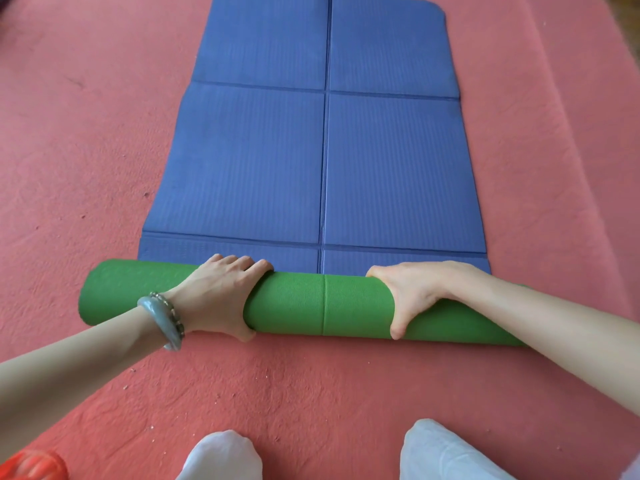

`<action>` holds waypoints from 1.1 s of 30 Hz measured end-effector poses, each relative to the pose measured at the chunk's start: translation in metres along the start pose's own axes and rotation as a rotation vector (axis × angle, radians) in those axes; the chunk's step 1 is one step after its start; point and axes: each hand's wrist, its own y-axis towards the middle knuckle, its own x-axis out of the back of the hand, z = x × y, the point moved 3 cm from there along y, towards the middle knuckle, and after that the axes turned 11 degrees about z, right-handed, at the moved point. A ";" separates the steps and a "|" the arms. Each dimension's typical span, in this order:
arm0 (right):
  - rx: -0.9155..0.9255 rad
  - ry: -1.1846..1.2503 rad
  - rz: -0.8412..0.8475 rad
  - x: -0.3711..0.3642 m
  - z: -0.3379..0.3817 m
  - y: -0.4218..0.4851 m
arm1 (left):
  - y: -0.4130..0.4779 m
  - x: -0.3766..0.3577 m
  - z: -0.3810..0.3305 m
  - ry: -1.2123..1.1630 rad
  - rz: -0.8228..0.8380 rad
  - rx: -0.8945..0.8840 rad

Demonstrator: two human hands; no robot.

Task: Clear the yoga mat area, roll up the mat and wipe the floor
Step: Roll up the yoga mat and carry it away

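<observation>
Red, slightly rough floor point(104, 140) fills pretty much the whole view, speckled with little bits of grit. One yoga mat point(325, 157) lies on it, blue on the upper face and green on the underside, so the part already rolled shows as one green roll point(325, 303) lying crosswise at the near end, with the flat blue stretch running away from it to a rounded far edge. Fold creases cut the blue part into a grid: one long crease down the middle and three crosswise ones that I can count. Two hands are on the roll, both bare. The left hand point(221, 296) sits left of the roll's centre seam, fingers curled over the far side and thumb tucked under the near side, so it's wrapped round the roll. The right hand point(408, 292) is just right of the seam doing the same thing, fingers hooked over the top and thumb down the front, gripping the roll too. The left wrist has two bracelets: one grey-green bangle point(162, 320) and one beaded bracelet point(171, 311) right beside it. Two knees point(221, 455) in pale fabric poke in at the bottom edge, and there's one orange-red thing point(33, 465) in the bottom-left corner, too cut off to tell what it is.
</observation>
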 end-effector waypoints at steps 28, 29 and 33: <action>0.151 0.378 -0.125 0.053 -0.033 0.005 | 0.001 -0.001 -0.010 0.076 -0.305 0.017; 0.149 0.379 -0.165 0.055 -0.035 0.006 | 0.006 -0.001 -0.011 0.106 -0.275 0.047; 0.134 0.401 -0.384 0.058 -0.042 -0.002 | 0.026 0.008 0.000 0.105 -0.206 0.078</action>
